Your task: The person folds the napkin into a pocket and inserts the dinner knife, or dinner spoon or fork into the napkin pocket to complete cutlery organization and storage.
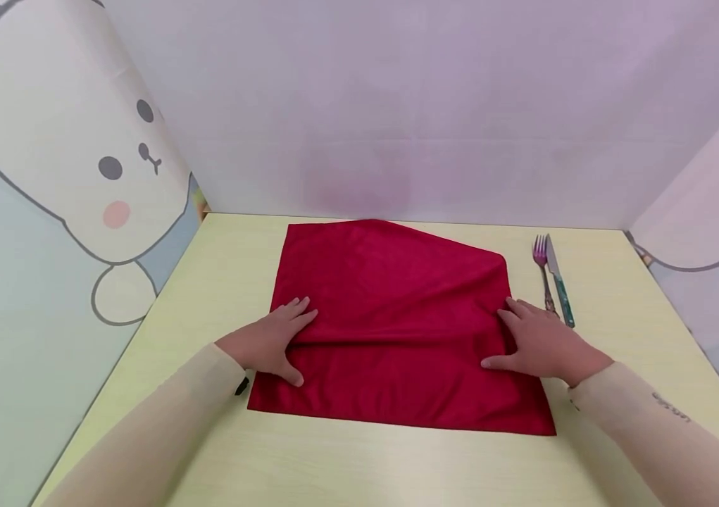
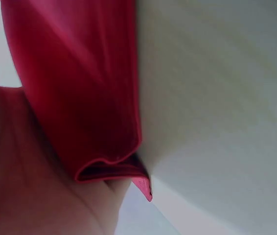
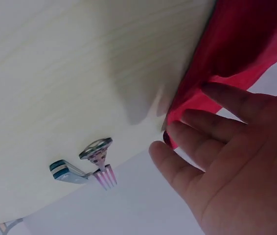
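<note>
A dark red cloth (image 1: 391,296) lies spread on the table, with a crease running across its middle and its far right edge slanting. My left hand (image 1: 273,338) rests at the cloth's left edge, fingers spread and fairly straight. In the left wrist view the cloth (image 2: 80,88) shows a folded-over edge beside the palm (image 2: 45,186). At the right edge, my right hand (image 1: 539,341) has its fingers extended over the fabric. The right wrist view shows those fingers (image 3: 202,132) loosely straight next to the red cloth (image 3: 197,98).
Right of the cloth lie a fork (image 1: 541,257) and a knife (image 1: 562,292) with a green handle, side by side near my right hand. The pale wooden table (image 1: 359,458) meets a plain backdrop (image 1: 429,141) at its far edge. Cartoon-printed sheets (image 1: 74,225) flank both sides.
</note>
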A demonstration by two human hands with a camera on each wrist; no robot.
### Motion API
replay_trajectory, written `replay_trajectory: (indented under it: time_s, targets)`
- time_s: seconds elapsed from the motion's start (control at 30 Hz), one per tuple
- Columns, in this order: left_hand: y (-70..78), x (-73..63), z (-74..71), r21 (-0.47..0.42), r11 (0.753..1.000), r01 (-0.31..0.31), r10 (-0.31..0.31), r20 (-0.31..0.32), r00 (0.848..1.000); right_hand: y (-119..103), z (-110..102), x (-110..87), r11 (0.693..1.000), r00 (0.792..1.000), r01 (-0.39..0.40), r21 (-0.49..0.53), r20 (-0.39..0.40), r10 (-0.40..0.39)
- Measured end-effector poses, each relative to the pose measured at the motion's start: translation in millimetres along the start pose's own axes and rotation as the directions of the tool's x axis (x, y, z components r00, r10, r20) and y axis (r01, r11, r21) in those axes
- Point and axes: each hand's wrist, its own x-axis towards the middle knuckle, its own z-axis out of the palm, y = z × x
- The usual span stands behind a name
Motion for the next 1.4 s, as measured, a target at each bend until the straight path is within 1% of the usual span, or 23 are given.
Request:
replay_trajectory:
  time_s: [0.13,0.2,0.37,0.43,0.53,0.63,0.73,0.77,0.9,0.97,1.07,1.17,1.27,1.4]
  targets:
    - [1.0,0.5,-1.2,0.025,1.000,0.005,-0.006,0.012,1.000,-5,4,-1.8,0.995,0.996,0.089,0.044,0.017,-0.090]
    - [1.1,0.1,-1.4,0.045,0.999,0.000,-0.001,0.014,1.000,-8,6,-3.8,0.992,0.993,0.108,0.064,0.037,-0.111]
    - [-0.9,-0.4,-1.1,0.123,0.992,-0.011,0.008,0.025,1.000,-14,6,-10.5,0.992,0.992,0.093,0.087,0.076,-0.100]
    - [-3.8,0.8,-1.2,0.135,0.991,-0.013,0.008,0.036,0.999,-16,7,-13.2,0.992,0.991,0.089,0.090,0.091,-0.097]
    - [-10.6,4.3,-2.8,0.118,0.993,-0.022,0.017,0.042,0.999,-16,7,-16.3,0.992,0.990,0.084,0.097,0.104,-0.094]
    - [-17.8,6.7,-7.3,0.092,0.996,-0.011,0.008,0.034,0.999,-15,8,-17.3,0.991,0.990,0.079,0.112,0.106,-0.091]
    - [-21.1,7.2,-12.0,0.078,0.997,0.000,-0.002,0.029,1.000,-16,9,-16.8,0.990,0.990,0.077,0.120,0.105,-0.090]
    - [-21.5,7.3,-13.1,0.086,0.996,0.007,-0.010,0.033,0.999,-16,10,-16.6,0.990,0.990,0.077,0.117,0.105,-0.090]
    - [-20.6,8.1,-14.3,0.106,0.994,0.003,-0.008,0.048,0.999,-19,8,-16.3,0.993,0.989,0.083,0.086,0.118,-0.093]
    - [-20.7,8.6,-14.6,0.122,0.993,0.007,-0.013,0.054,0.998,-20,3,-14.8,0.991,0.987,0.080,0.104,0.129,-0.094]
    - [-21.6,8.7,-15.0,0.132,0.991,0.012,-0.019,0.050,0.999,-17,-10,-8.4,0.984,0.988,0.064,0.166,0.126,-0.086]
    - [-22.8,8.7,-14.9,0.129,0.992,0.008,-0.014,0.045,0.999,-7,-23,5.2,0.972,0.994,0.035,0.231,0.097,-0.059]
    - [-23.3,8.8,-14.0,0.122,0.993,-0.005,-0.001,0.052,0.999,5,-30,24.2,0.967,0.996,-0.001,0.257,0.081,-0.020]
    - [-24.4,7.8,-12.9,0.122,0.992,-0.012,0.006,0.048,0.999,21,-32,53.9,0.963,0.997,-0.032,0.268,0.070,0.014]
